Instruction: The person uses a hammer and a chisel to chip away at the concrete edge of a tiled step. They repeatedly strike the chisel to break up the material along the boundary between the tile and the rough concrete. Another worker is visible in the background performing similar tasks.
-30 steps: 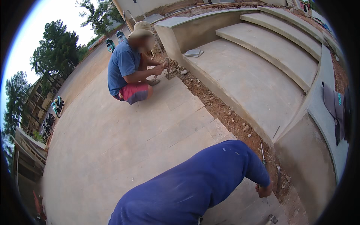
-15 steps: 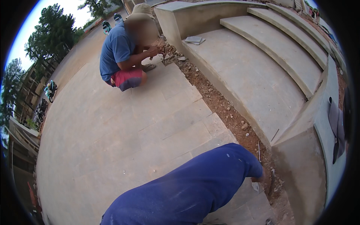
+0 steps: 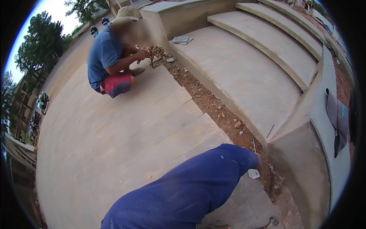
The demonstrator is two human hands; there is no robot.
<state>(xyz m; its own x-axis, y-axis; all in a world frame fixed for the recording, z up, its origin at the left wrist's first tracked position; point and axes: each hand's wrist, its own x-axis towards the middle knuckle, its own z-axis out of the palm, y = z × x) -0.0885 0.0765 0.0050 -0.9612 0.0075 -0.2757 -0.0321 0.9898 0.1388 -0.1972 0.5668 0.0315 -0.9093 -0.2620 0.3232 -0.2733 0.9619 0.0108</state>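
Observation:
My left arm in a blue sleeve (image 3: 183, 183) stretches from the lower edge to the dirt trench (image 3: 228, 120) beside the paving. Only a sliver of my left hand (image 3: 259, 158) shows past the cuff, low over the soil; the sleeve covers its fingers. A thin pale rod (image 3: 254, 145) stands in the dirt just beyond it. Just below the cuff lies a small whitish block or packet (image 3: 253, 174). A dark curved strip (image 3: 272, 178) sits in the trench nearby. My right hand is out of sight. At the lower edge lies what looks like a hammer (image 3: 272, 221).
A person in a blue shirt (image 3: 105, 53) squats by the trench at the far left, hands on a tool. Curved concrete steps (image 3: 267, 30) rise on the right behind a low wall (image 3: 305, 164). A grey cloth (image 3: 337, 118) hangs there. Thin slabs (image 3: 182, 39) lie on the lowest step.
The whole scene has shifted left as my view turned right. My left hand has moved slightly along the trench, and the whitish block beneath the cuff now shows fully.

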